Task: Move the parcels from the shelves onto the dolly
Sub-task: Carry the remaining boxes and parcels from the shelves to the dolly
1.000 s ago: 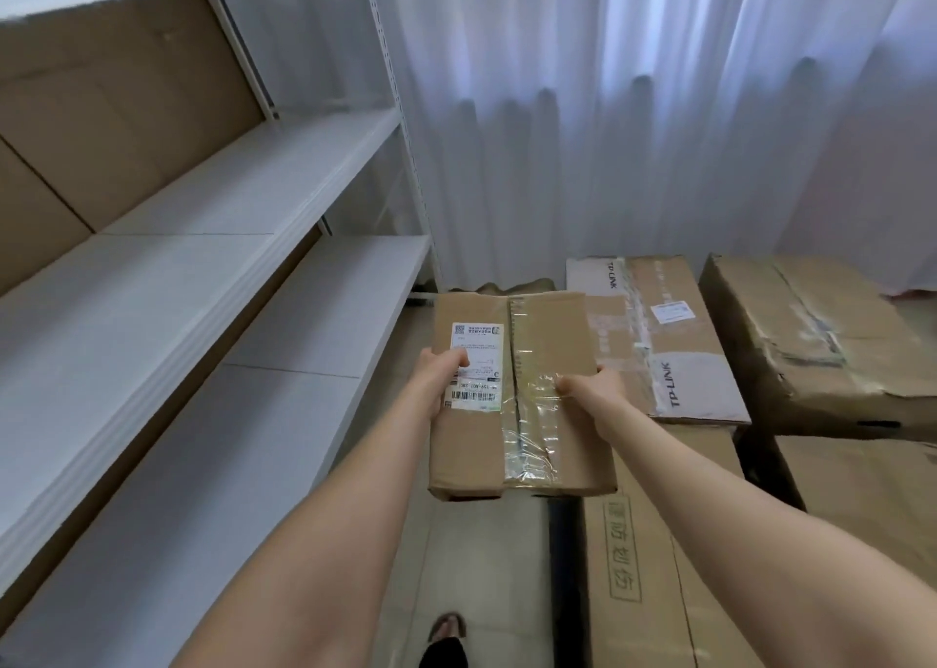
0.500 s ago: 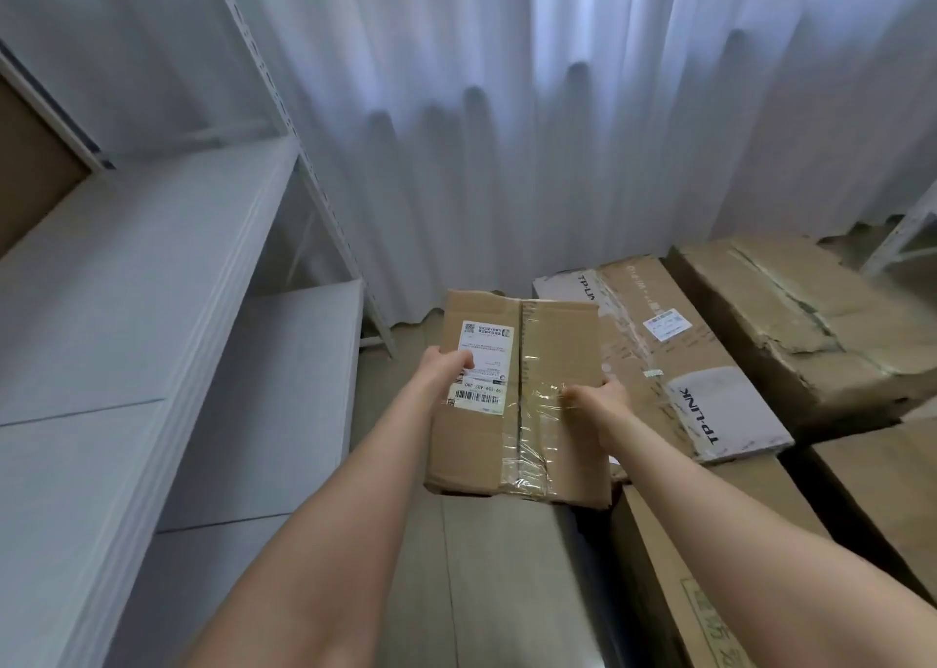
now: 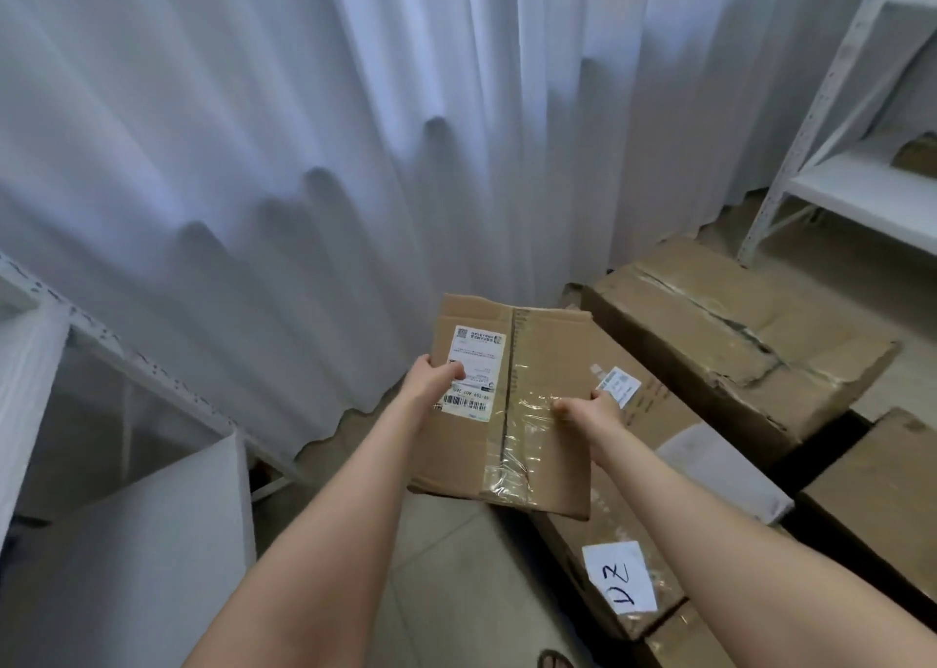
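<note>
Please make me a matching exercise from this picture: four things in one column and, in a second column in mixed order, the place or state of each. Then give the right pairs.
Things:
1. parcel
2. torn box
3. note
4. curtain

Places or states:
A. hangs at the back, white
B. stuck on the lower box, handwritten
C. gripped by the left hand and the right hand
D. lies to the right of the parcel, top split open

Pairs: 1-C, 2-D, 3-B, 4-A
</note>
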`<control>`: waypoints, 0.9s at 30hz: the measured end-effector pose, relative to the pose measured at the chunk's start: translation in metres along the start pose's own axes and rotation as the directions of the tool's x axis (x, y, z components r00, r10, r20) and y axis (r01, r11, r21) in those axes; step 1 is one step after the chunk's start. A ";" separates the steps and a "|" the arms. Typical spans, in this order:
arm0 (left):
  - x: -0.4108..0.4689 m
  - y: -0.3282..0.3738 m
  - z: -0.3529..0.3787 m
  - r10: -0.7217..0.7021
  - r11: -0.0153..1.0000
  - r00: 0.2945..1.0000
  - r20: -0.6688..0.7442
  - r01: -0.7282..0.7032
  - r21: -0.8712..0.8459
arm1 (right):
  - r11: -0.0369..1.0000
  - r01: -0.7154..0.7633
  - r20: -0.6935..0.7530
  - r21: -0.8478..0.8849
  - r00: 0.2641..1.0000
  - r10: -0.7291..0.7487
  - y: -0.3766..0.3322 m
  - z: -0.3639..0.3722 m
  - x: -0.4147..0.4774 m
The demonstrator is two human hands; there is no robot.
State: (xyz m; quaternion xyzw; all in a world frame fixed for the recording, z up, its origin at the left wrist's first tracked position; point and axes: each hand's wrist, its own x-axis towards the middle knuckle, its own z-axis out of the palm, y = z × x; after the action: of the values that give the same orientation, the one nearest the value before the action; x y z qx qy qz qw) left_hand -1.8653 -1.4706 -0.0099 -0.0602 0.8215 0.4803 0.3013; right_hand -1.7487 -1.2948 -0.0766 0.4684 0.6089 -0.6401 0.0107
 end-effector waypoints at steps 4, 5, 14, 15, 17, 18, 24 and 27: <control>0.061 0.046 0.026 0.024 0.997 0.995 0.092 -0.031 0.070 | 0.985 -0.091 -0.059 0.144 0.993 0.100 -0.019 -0.003 0.047; 0.078 0.056 0.035 0.027 0.995 0.991 0.129 -0.039 0.090 | 0.978 -0.110 -0.090 0.178 0.988 0.128 -0.021 -0.004 0.062; 0.238 0.115 0.120 0.002 0.945 0.917 0.399 -0.132 0.299 | 0.895 -0.181 -0.347 0.407 0.876 0.334 -0.029 0.002 0.173; 0.251 0.120 0.128 -0.010 0.943 0.907 0.422 -0.133 0.306 | 0.882 -0.188 -0.365 0.433 0.858 0.362 -0.029 0.005 0.183; 0.278 0.124 0.143 -0.028 0.933 0.887 0.461 -0.142 0.330 | 0.853 -0.201 -0.393 0.481 0.820 0.415 -0.028 0.011 0.202; 0.289 0.125 0.150 -0.038 0.926 0.875 0.482 -0.150 0.346 | 0.843 -0.206 -0.408 0.497 0.802 0.437 -0.028 0.015 0.210; 0.332 0.116 0.169 -0.083 0.915 0.831 0.550 -0.155 0.372 | 0.855 -0.223 -0.481 0.468 0.748 0.459 -0.024 0.032 0.243; 0.340 0.113 0.170 -0.086 0.919 0.830 0.550 -0.147 0.365 | 0.848 -0.245 -0.478 0.469 0.737 0.477 -0.028 0.035 0.250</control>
State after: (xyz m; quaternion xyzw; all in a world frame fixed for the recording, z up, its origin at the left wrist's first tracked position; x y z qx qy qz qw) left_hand -2.1102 -1.2053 -0.1737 0.1569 0.7781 0.3071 0.5250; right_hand -1.9260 -1.1762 -0.2148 0.7442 0.3435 -0.5560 -0.1381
